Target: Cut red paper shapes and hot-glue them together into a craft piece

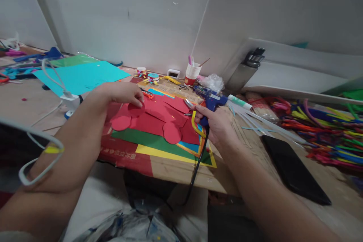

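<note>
Above red paper sheets (150, 123), the left fingers (138, 102) pinch a red paper circle (136, 112); the right fingers (202, 110) apparently grip a blue glue gun (214, 101). Other red discs (121, 122) lie nearby, with green paper (141, 140) beneath on the table (176, 170).

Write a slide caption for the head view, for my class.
Left hand holding a red circle, right hand at the scissors and glue gun, layered paper between them.

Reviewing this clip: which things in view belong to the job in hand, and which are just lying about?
In use, it seems:
- red circle at the left hand
- glue gun at the right hand
- red sheets

Apparently lying about:
- turquoise sheet
- paper cups
- bottle
- pipe cleaners
</note>
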The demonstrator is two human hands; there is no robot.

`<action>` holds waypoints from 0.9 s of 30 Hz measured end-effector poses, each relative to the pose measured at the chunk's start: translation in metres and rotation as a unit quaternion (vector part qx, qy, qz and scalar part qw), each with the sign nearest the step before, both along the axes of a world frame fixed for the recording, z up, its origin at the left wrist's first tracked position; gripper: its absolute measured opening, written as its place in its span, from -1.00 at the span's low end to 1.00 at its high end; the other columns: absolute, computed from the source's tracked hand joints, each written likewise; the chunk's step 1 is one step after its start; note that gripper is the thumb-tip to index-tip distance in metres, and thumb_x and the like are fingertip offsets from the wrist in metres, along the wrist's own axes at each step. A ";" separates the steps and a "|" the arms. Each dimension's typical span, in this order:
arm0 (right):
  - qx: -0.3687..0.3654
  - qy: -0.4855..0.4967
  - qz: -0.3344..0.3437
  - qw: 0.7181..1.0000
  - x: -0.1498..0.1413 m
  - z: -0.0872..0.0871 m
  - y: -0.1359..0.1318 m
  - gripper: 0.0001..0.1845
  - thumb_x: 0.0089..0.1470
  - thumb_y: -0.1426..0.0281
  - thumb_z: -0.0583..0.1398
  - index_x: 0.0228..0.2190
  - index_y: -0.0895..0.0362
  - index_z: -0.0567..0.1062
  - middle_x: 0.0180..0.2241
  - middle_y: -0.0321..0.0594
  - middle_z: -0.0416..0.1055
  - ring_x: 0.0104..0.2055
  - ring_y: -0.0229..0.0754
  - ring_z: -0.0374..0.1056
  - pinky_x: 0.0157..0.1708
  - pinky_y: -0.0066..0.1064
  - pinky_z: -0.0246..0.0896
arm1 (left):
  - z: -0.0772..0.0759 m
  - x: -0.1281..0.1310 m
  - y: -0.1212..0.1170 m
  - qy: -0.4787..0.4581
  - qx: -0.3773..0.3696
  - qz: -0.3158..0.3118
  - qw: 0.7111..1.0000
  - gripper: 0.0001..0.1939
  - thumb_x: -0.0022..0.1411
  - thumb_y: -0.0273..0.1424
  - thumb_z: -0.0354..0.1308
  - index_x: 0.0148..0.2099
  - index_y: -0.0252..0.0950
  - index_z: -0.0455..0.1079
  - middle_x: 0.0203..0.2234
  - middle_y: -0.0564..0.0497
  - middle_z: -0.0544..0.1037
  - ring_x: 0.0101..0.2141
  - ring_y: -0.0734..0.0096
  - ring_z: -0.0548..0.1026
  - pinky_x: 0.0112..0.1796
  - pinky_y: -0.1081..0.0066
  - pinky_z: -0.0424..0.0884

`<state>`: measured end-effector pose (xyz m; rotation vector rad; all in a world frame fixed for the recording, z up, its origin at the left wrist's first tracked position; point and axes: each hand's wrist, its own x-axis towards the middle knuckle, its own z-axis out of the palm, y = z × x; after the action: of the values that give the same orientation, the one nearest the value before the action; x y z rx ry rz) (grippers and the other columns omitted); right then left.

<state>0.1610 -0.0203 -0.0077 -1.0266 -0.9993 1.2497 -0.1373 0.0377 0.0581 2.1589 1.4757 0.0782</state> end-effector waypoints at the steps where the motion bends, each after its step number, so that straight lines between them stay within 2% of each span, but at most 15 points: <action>1: -0.005 0.004 0.012 1.000 -0.001 0.001 -0.001 -0.69 -0.27 0.30 0.46 -0.52 0.20 0.52 -0.59 -0.31 0.40 -0.62 -0.40 0.18 -0.63 -0.52 0.12 | 0.003 0.003 -0.002 -0.043 -0.014 0.013 0.999 -0.91 0.00 -0.46 0.38 -0.51 -0.28 0.56 -0.61 0.02 0.50 -0.54 0.43 0.32 -0.42 0.42 0.10; 4: -0.010 0.008 0.035 0.999 -0.007 0.003 -0.006 -0.65 -0.27 0.26 0.47 -0.48 0.20 0.52 -0.54 -0.29 0.46 -0.61 -0.40 0.20 -0.62 -0.52 0.12 | 0.000 0.027 -0.011 -0.182 -0.022 0.043 0.982 -0.91 0.09 -0.41 0.37 -0.44 -0.30 0.58 -0.64 0.03 0.46 -0.62 0.50 0.29 -0.49 0.44 0.10; 6: -0.007 -0.009 0.038 0.999 -0.012 0.003 -0.008 -0.62 -0.24 0.22 0.47 -0.46 0.18 0.51 -0.60 -0.34 0.41 -0.60 -0.37 0.22 -0.61 -0.51 0.13 | -0.010 0.051 -0.018 -0.275 -0.035 0.055 0.959 -0.86 0.19 -0.36 0.31 -0.40 -0.29 0.55 -0.66 0.06 0.41 -0.68 0.53 0.28 -0.56 0.47 0.08; 8: -0.001 -0.016 0.028 0.999 -0.014 0.002 -0.008 -0.60 -0.26 0.22 0.49 -0.44 0.15 0.48 -0.64 -0.40 0.35 -0.59 -0.35 0.24 -0.59 -0.51 0.14 | -0.023 0.073 -0.023 -0.347 -0.078 0.053 0.933 -0.87 0.25 -0.34 0.26 -0.32 -0.27 0.54 -0.67 0.08 0.39 -0.71 0.54 0.29 -0.59 0.49 0.08; 11: -0.002 0.003 0.013 1.000 -0.015 -0.002 -0.006 -0.54 -0.34 0.25 0.51 -0.43 0.12 0.44 -0.63 -0.44 0.37 -0.61 -0.36 0.24 -0.57 -0.51 0.15 | -0.039 0.093 -0.026 -0.403 -0.103 0.037 0.909 -0.86 0.27 -0.34 0.24 -0.16 -0.28 0.54 -0.64 0.10 0.41 -0.68 0.55 0.30 -0.59 0.52 0.14; 14: -0.011 0.014 0.013 1.000 -0.013 -0.003 -0.004 -0.52 -0.37 0.22 0.52 -0.45 0.14 0.44 -0.63 -0.42 0.38 -0.61 -0.37 0.24 -0.57 -0.51 0.17 | -0.046 0.100 -0.027 -0.394 -0.056 0.006 0.917 -0.80 0.22 -0.35 0.27 -0.12 -0.31 0.50 -0.50 0.07 0.48 -0.56 0.53 0.39 -0.51 0.51 0.26; 17: -0.018 0.018 0.010 1.000 -0.013 -0.001 -0.004 -0.54 -0.39 0.23 0.51 -0.48 0.14 0.44 -0.64 -0.42 0.37 -0.61 -0.37 0.24 -0.57 -0.50 0.17 | -0.048 0.105 -0.029 -0.366 -0.020 -0.045 0.929 -0.62 0.15 -0.29 0.35 -0.02 -0.32 0.46 -0.35 0.04 0.53 -0.42 0.48 0.45 -0.40 0.49 0.33; 19: -0.022 0.027 0.007 0.999 -0.015 0.001 -0.005 -0.54 -0.41 0.26 0.51 -0.47 0.13 0.45 -0.65 -0.44 0.36 -0.63 -0.36 0.23 -0.58 -0.48 0.19 | -0.050 0.109 -0.032 -0.361 -0.006 -0.061 0.931 -0.51 0.09 -0.25 0.39 0.04 -0.33 0.43 -0.32 0.04 0.54 -0.37 0.44 0.46 -0.36 0.46 0.36; 21: -0.018 0.041 0.009 0.999 -0.016 0.002 -0.005 -0.52 -0.43 0.29 0.51 -0.41 0.12 0.48 -0.64 -0.46 0.37 -0.63 -0.35 0.23 -0.56 -0.46 0.23 | -0.054 0.114 -0.034 -0.361 0.015 -0.057 0.931 -0.49 0.08 -0.22 0.41 0.01 -0.34 0.42 -0.32 0.02 0.55 -0.33 0.39 0.48 -0.32 0.42 0.39; 23: -0.012 0.049 0.012 0.999 -0.017 0.002 -0.005 -0.50 -0.43 0.31 0.51 -0.37 0.11 0.50 -0.62 -0.47 0.38 -0.61 -0.33 0.26 -0.54 -0.45 0.26 | -0.057 0.117 -0.034 -0.378 0.027 -0.053 0.924 -0.53 0.09 -0.22 0.39 -0.01 -0.34 0.43 -0.27 -0.02 0.57 -0.27 0.34 0.51 -0.24 0.38 0.43; 27: -0.003 0.044 0.023 0.999 -0.016 0.000 -0.004 -0.51 -0.38 0.23 0.52 -0.39 0.12 0.49 -0.61 -0.45 0.38 -0.58 -0.32 0.29 -0.52 -0.45 0.27 | -0.059 0.118 -0.033 -0.429 -0.012 -0.058 0.901 -0.51 0.13 -0.29 0.36 0.09 -0.33 0.42 -0.15 -0.07 0.60 -0.16 0.29 0.55 -0.14 0.33 0.46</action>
<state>0.1446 -0.0243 -0.0078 -0.9505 -0.9556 1.3254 -0.0197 0.0048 -0.0007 1.7933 0.8139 0.8453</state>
